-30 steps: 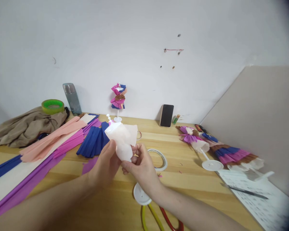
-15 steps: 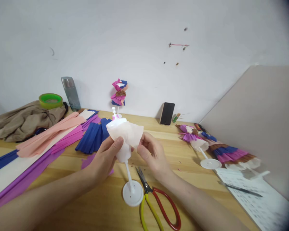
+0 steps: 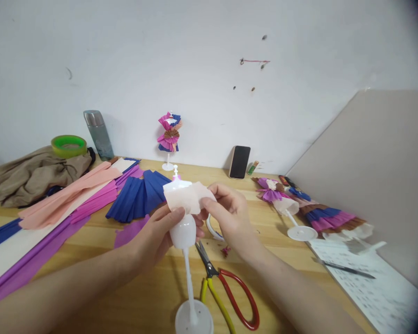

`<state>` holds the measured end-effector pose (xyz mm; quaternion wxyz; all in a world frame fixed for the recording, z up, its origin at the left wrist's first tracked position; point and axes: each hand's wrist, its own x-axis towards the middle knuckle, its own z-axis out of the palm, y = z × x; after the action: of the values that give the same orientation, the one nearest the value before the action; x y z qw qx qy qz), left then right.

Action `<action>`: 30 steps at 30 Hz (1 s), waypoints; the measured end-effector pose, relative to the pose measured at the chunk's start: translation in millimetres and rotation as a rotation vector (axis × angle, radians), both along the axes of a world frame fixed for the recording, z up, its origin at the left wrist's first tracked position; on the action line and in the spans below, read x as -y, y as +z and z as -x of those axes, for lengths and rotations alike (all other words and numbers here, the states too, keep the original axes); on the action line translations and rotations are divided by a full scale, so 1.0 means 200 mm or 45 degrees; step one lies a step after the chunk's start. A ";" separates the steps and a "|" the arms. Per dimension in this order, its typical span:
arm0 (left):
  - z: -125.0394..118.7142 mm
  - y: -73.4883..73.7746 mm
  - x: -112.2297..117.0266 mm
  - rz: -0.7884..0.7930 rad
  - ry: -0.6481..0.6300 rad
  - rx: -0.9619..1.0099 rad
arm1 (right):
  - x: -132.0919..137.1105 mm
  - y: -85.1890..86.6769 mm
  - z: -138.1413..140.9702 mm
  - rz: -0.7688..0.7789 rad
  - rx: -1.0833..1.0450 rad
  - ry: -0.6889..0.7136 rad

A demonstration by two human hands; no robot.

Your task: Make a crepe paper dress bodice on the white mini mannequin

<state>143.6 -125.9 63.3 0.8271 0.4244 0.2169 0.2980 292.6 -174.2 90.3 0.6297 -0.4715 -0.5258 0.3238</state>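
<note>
In the middle of the head view, a small white doll dress form [image 3: 183, 232] stands tilted on a round base. A piece of pale cream crepe paper [image 3: 185, 198] wraps across its chest. My left hand [image 3: 162, 227] grips the form's waist, its thumb pressing the paper's lower edge. On the other side, my right hand [image 3: 228, 213] pinches the paper's free end between thumb and fingers. Scissors [image 3: 212, 271] with one red and one yellow handle lie just right of the stand. Behind my right hand a white ring-shaped roll [image 3: 214, 228] shows in part.
Left lie crepe paper strips [image 3: 66, 195], a pleated blue piece [image 3: 134, 197], brown cloth [image 3: 35, 171], green tape [image 3: 68, 146] and a bottle [image 3: 99, 134]. A dressed form [image 3: 169, 134] stands behind. Right are a phone [image 3: 239, 162], other dressed forms [image 3: 280, 204] and a pen [image 3: 348, 268] on paper.
The dress form has become more upright, its base nearer to me. My right hand has shifted up and inward, drawing the cream paper flatter across the chest.
</note>
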 end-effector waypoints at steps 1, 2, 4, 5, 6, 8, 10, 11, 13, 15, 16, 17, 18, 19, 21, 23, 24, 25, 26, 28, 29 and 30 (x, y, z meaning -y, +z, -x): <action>0.00 0.00 0.00 -0.001 -0.010 0.008 | 0.00 -0.01 0.00 -0.012 -0.018 0.019; 0.00 0.00 0.00 -0.004 -0.016 0.013 | 0.00 -0.02 0.01 -0.021 -0.030 0.033; 0.00 0.00 0.01 -0.003 -0.007 -0.002 | 0.00 -0.05 0.02 -0.018 -0.039 0.035; 0.00 0.00 0.01 0.003 0.005 -0.020 | 0.01 -0.06 0.02 -0.004 -0.044 0.022; 0.00 0.00 0.01 0.011 0.017 -0.039 | 0.01 -0.06 0.03 0.016 -0.052 0.004; 0.00 0.00 0.01 0.021 0.024 -0.062 | 0.01 -0.07 0.04 0.065 -0.089 -0.014; 0.00 0.00 0.01 0.025 0.016 -0.062 | 0.02 -0.07 0.05 0.105 -0.168 0.023; 0.00 0.00 0.02 0.027 0.013 -0.060 | 0.02 -0.06 0.05 0.118 -0.212 0.054; 0.00 0.01 0.02 0.037 0.017 -0.064 | 0.02 -0.05 0.05 0.116 -0.276 0.088; 0.00 0.01 0.02 0.043 0.020 -0.063 | 0.02 -0.04 0.05 0.094 -0.267 0.049; 0.00 0.01 0.02 0.042 0.018 -0.061 | 0.02 -0.04 0.05 0.086 -0.247 0.017; 0.00 0.00 0.02 0.040 0.013 -0.061 | 0.02 -0.04 0.05 0.084 -0.229 -0.010; 0.00 0.00 0.02 0.035 0.008 -0.064 | 0.02 -0.03 0.05 0.089 -0.222 -0.028; -0.01 -0.01 0.02 0.027 0.002 -0.071 | 0.03 -0.03 0.06 0.100 -0.220 -0.033; -0.01 -0.02 0.02 0.008 0.000 -0.088 | 0.03 -0.04 0.06 0.128 -0.231 -0.013; -0.02 -0.03 0.03 -0.010 0.004 -0.090 | 0.04 -0.04 0.07 0.171 -0.243 0.025; -0.02 -0.03 0.03 -0.014 0.003 -0.074 | 0.05 -0.04 0.08 0.198 -0.245 0.043; -0.02 -0.04 0.03 -0.015 -0.002 -0.049 | 0.05 -0.04 0.08 0.224 -0.244 0.055; -0.02 -0.04 0.04 -0.014 -0.007 -0.015 | 0.05 -0.04 0.09 0.245 -0.241 0.059; -0.02 -0.04 0.04 -0.012 -0.032 0.052 | 0.06 -0.04 0.09 0.260 -0.211 0.045; -0.02 -0.05 0.04 -0.010 -0.050 0.075 | 0.06 -0.04 0.09 0.252 -0.190 0.040; -0.01 -0.05 0.04 -0.009 -0.066 0.091 | 0.06 -0.04 0.09 0.239 -0.171 0.035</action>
<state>146.3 -133.9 53.8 0.8403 0.4218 0.1751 0.2922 274.5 -185.6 82.3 0.6120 -0.4983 -0.4561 0.4112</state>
